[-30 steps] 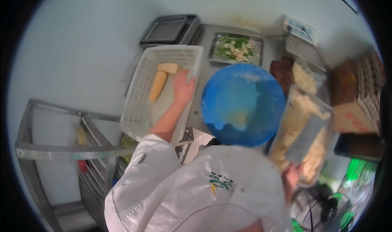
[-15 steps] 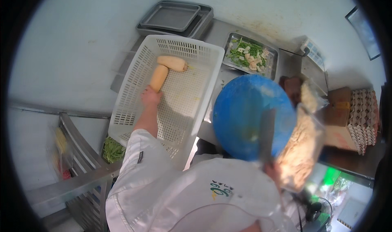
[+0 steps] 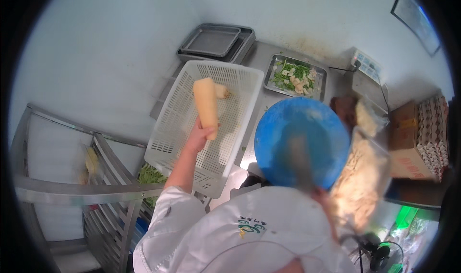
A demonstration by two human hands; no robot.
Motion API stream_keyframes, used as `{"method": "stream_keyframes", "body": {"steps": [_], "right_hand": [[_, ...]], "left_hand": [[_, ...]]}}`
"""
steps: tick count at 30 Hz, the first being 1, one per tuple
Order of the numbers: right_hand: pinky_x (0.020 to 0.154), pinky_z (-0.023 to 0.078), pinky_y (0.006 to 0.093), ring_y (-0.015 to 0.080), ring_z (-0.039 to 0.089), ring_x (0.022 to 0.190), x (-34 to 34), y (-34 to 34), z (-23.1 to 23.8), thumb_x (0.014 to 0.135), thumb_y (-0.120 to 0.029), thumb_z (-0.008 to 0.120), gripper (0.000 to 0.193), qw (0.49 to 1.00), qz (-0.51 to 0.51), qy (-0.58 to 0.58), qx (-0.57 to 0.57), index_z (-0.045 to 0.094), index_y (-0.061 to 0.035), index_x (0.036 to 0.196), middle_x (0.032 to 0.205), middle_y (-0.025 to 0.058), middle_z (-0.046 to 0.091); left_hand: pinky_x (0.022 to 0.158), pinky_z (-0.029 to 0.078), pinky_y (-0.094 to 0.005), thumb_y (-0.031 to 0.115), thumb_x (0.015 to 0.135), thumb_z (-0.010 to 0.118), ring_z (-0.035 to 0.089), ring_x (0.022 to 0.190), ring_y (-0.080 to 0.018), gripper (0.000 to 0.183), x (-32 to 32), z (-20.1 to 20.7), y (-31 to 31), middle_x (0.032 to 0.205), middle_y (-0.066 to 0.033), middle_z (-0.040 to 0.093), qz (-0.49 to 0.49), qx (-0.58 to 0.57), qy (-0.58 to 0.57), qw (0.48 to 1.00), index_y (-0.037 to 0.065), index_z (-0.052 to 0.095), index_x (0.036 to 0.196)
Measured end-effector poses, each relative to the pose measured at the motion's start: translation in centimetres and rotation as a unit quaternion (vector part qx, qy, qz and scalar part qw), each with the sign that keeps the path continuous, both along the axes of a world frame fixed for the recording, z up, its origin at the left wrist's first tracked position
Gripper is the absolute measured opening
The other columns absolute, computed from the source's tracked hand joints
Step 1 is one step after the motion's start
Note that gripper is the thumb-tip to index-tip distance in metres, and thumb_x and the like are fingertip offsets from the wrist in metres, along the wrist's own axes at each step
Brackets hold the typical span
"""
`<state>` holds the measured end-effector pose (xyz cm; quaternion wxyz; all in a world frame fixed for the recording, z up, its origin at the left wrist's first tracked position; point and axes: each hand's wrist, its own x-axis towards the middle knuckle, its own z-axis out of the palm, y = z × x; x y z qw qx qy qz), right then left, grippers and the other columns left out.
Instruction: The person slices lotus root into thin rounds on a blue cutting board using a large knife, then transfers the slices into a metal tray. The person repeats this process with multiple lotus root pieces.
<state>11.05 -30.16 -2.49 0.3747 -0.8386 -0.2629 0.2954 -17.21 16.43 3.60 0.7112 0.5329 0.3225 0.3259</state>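
Observation:
My left hand [image 3: 200, 137] is wrapped around the lower end of a thick, pale-orange root vegetable [image 3: 206, 100] and holds it tilted upward over a white perforated plastic basket [image 3: 245, 129]. A second root [image 3: 221, 91] lies inside the basket, partly hidden behind the held one. My right hand [image 3: 321, 196] is closed on the handle of a kitchen knife [image 3: 300, 160]; motion smears both. The blade reaches over a round blue cutting board [image 3: 271, 129] with a wet, worn surface. My sleeve and coat front hide part of the right hand.
A metal tray [image 3: 321, 88] of cut greens and pale slices sits behind the board. Stacked metal trays [image 3: 211, 40] stand at the back left. To the right are a large bag of tan food [image 3: 360, 181], a cardboard box [image 3: 403, 129] and egg trays [image 3: 432, 138]. A metal rack [image 3: 86, 191] stands left.
My left hand has lifted the root vegetable off the basket floor and brought it right, toward the board. The knife stays over the board, its blade now tilted further left. The whole view has shifted.

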Motion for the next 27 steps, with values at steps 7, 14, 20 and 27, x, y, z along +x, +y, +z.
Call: {"method": "stream_keyframes", "body": {"steps": [7,14,20,27], "right_hand": [[0.082,0.054,0.0469,0.0418,0.069,0.094,3.5,-1.0,-2.1,0.092,-0.028,0.063,0.039,0.998,-0.053,-0.014,-0.025,0.062,-0.0004,0.12,0.1,0.024,0.072],[0.09,0.053,0.0507,0.046,0.066,0.105,3.5,-0.1,2.8,0.092,-0.029,0.066,0.057,0.999,-0.013,0.043,-0.028,0.05,-0.0044,0.14,0.11,0.0275,0.07],[0.091,0.051,0.0519,0.0475,0.065,0.106,3.4,-0.2,3.1,0.093,-0.024,0.063,0.059,0.996,-0.01,0.087,0.0,0.043,-0.0059,0.146,0.113,0.0284,0.069],[0.086,0.052,0.0554,0.0489,0.066,0.099,2.9,1.4,5.4,0.096,-0.026,0.06,0.048,0.995,0.028,-0.018,-0.093,0.048,-0.0028,0.137,0.103,0.029,0.07]], "left_hand": [[0.098,0.05,-0.0418,0.02,0.071,0.086,0.061,0.114,-0.0267,0.082,12.7,5.0,-11.1,0.12,-0.0112,0.061,-0.112,0.325,0.134,0.929,0.009,0.045,0.142],[0.106,0.044,-0.0499,0.022,0.069,0.084,0.059,0.117,-0.0316,0.071,19.1,1.7,-16.3,0.12,-0.0105,0.062,-0.329,0.512,0.41,0.679,0.018,0.057,0.134],[0.113,0.031,-0.0618,0.012,0.074,0.073,0.053,0.124,-0.0361,0.061,21.5,-1.8,-14.9,0.129,-0.0131,0.059,-0.166,0.764,0.295,0.549,0.017,0.059,0.133],[0.106,0.046,-0.0468,0.008,0.071,0.069,0.051,0.125,-0.0425,0.062,20.4,-3.9,-17.7,0.136,-0.0216,0.051,-0.222,0.601,0.199,0.742,0.011,0.059,0.132]]}}
